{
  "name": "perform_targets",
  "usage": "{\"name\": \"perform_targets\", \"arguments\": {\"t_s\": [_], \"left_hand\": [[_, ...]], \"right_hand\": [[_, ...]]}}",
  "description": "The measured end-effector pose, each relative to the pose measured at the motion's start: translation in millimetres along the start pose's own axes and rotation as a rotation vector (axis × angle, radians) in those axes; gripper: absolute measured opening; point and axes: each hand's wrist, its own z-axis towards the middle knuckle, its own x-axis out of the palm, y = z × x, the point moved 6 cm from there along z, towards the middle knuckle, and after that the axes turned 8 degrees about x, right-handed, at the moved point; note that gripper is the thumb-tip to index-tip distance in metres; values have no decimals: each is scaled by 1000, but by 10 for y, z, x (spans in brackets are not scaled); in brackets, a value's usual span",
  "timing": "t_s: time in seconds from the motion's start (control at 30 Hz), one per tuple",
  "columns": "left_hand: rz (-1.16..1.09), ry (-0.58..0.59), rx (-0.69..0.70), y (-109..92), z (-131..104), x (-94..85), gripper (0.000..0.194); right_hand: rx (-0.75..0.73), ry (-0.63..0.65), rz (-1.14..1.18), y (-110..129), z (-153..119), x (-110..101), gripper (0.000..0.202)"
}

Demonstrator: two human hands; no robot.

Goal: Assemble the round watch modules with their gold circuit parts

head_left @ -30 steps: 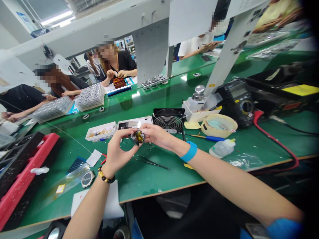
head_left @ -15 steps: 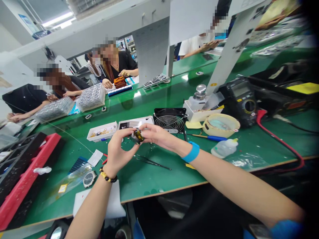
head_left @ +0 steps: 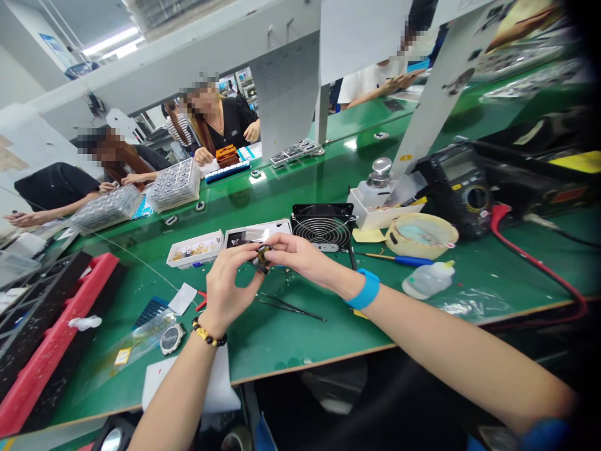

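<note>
Both hands meet over the green bench around a small black watch case with gold-yellow inner parts; fingers cover much of it. My left hand, with a beaded bracelet at the wrist, grips its left side between thumb and fingers. On the other side, the thumb and fingertips of my right hand are closed on its upper right edge. A blue band circles that wrist. Dark tweezers lie on the bench just below the hands. Left of my left wrist rests a round watch body beside a clear plastic bag.
Behind the hands stand a black fan and a white parts box. To the right are a blue-handled tool, a squeeze bottle, a round tub and a multimeter. Co-workers sit across the bench.
The watch case has turned slightly in my fingers, so less of its gold-yellow inside shows. The view has shifted a little. A co-worker opposite has raised one hand off the work.
</note>
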Motion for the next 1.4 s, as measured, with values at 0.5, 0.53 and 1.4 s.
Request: {"name": "perform_targets", "arguments": {"t_s": [0.5, 0.53, 1.4], "left_hand": [[-11, -19, -11, 8, 2, 19, 48], [-8, -19, -9, 5, 3, 18, 48], [-16, -72, -101, 33, -51, -38, 52]], "right_hand": [[-192, -89, -242, 178, -165, 82, 20], [-199, -92, -247, 181, -169, 83, 19], [-116, -162, -67, 152, -76, -105, 37]]}}
